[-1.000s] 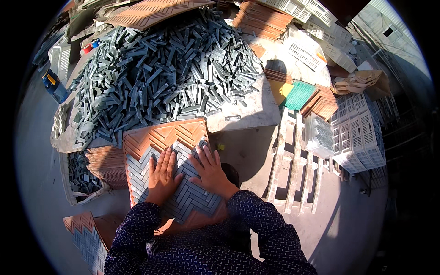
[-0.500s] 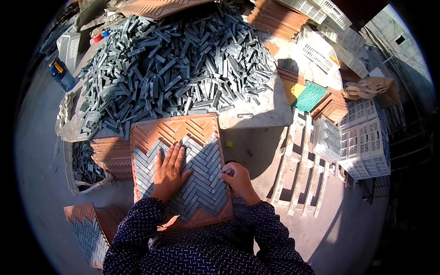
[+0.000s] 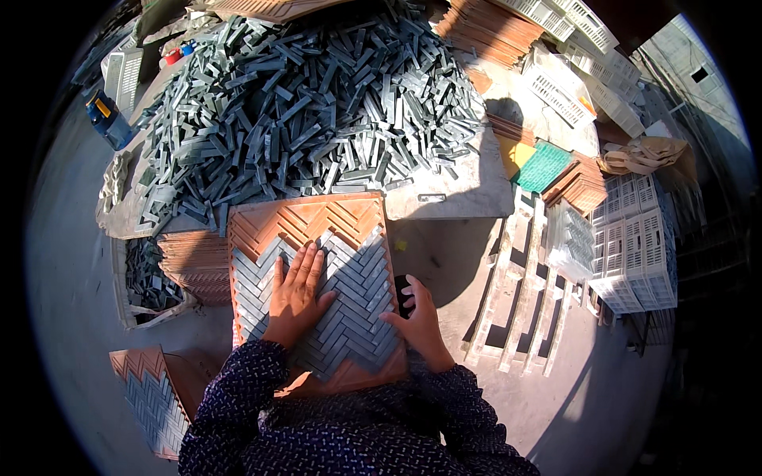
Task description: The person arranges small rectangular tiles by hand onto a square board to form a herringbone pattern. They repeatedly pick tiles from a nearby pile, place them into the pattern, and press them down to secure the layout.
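"Orange tray point(image 3: 317, 214), grey strips point(image 3: 361, 313) set in it in a herringbone: where does it lie?"

"Right under the left fingers point(image 3: 303, 268), in front of the person. Bare grooves show just beyond the fingertips."

"And how is the left hand point(image 3: 295, 305) held?"

"Flat over the strips, palm down, fingers straight and nearly together, the thumb spread off to the right."

"The right hand point(image 3: 426, 325)?"

"At the tray's right edge, fingers bent, with a gap between them and the thumb. The thumb tip overlaps the edge; I can't tell whether it touches."

"What's around?"

"Beyond both hands' fingers, a big pile of loose strips point(image 3: 317, 119) on the tabletop point(image 3: 476, 190). Left of the left fingers, a stack of orange trays point(image 3: 190, 274); lower left, a second tray point(image 3: 139, 362) with strips. Right of the right fingers, a slatted pallet point(image 3: 520, 272), then white crates point(image 3: 635, 254) farther off."
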Motion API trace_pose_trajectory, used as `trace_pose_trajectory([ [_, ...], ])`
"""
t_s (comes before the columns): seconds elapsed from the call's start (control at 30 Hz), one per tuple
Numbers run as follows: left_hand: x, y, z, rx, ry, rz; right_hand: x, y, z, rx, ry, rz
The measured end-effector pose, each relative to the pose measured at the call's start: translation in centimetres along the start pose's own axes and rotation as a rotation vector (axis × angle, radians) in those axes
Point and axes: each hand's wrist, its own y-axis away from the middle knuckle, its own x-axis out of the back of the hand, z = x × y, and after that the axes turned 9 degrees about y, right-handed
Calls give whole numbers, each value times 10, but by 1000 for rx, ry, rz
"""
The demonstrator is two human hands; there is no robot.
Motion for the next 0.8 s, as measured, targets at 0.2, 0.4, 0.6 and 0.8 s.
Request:
trace_pose_trajectory([
  [0.2, -5, -5, 0, -19, -10, 41, -10, 5, 18, -166, -245, -393],
  [0.4, -3, 17, 16, -98, 16, 19, -17, -9, 36, -207, -481, -230],
  [0.6, -21, 40, 37, -235, 84, -93, 9, -28, 2, -87, -214, -43],
  [0.8, 11, 28, 42, -128, 122, -66, 3, -47, -34, 494, 82, -92],
])
